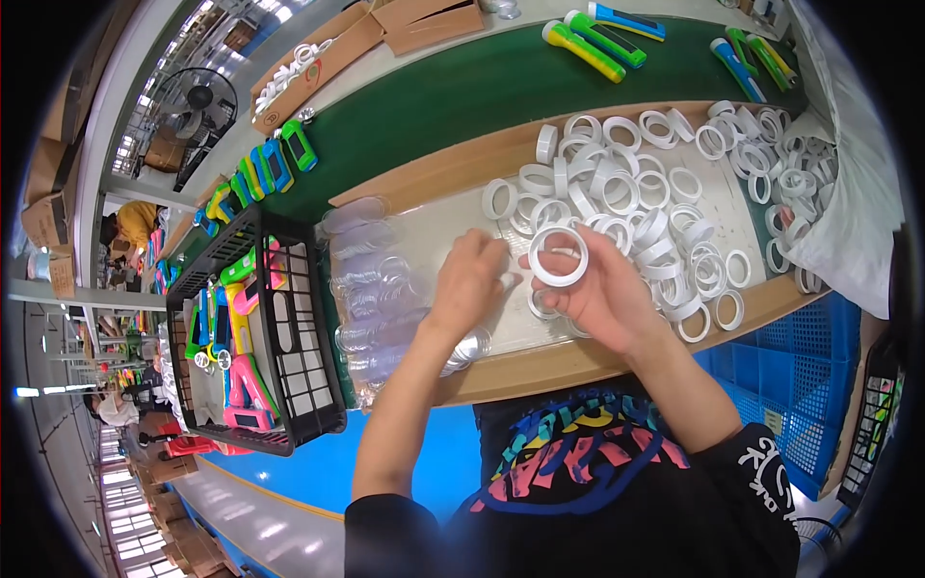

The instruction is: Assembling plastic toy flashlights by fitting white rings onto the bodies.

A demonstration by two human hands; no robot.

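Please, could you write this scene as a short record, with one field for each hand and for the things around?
Left hand: over the cardboard-edged tray; whether it holds anything is unclear
Right hand: holds one white ring, opening toward the camera
Tray, left: overlapping clear discs
Tray, right: many loose white rings
Left of tray: black crate with coloured plastic bodies inside
Behind tray: green surface bearing torch-shaped pieces

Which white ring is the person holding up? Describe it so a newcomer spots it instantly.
Find the long cardboard-walled tray, whose right part holds a heap of white rings. At the heap's near-left edge, the person's right grip holds one white ring, its round opening facing the camera. Unlike its neighbours lying loose in the heap, this one is held up.
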